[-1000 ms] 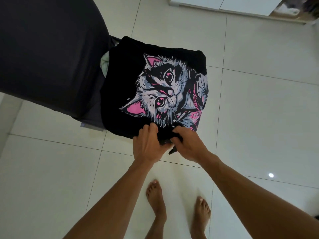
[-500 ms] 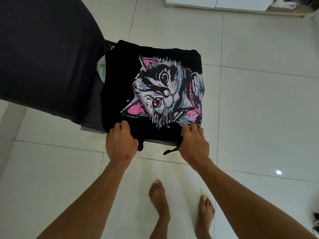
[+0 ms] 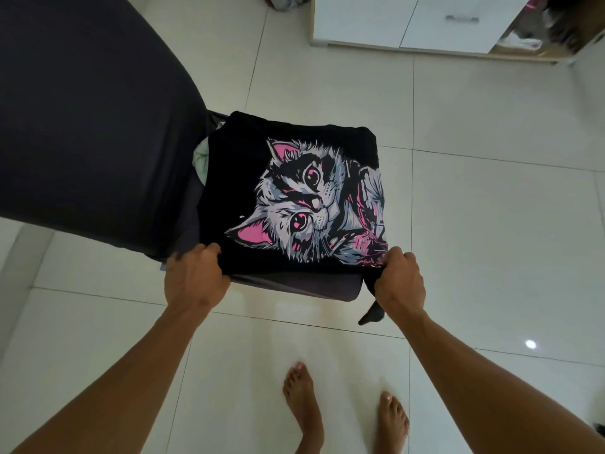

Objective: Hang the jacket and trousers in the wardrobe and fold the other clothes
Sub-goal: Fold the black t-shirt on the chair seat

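A folded black T-shirt with a grey and pink cat print lies on the seat of a dark chair. My left hand grips the shirt's near left corner. At the near right corner my right hand pinches the fabric, and a black flap hangs down beside it. A pale green garment peeks out under the shirt's left side.
The chair's dark backrest fills the upper left. A white wardrobe with a drawer handle stands at the back right, its right side open with clothes inside. My bare feet stand on pale floor tiles.
My hands have moved apart from the middle of the shirt's near edge to its two near corners. The view has tilted up, showing more of the wardrobe.
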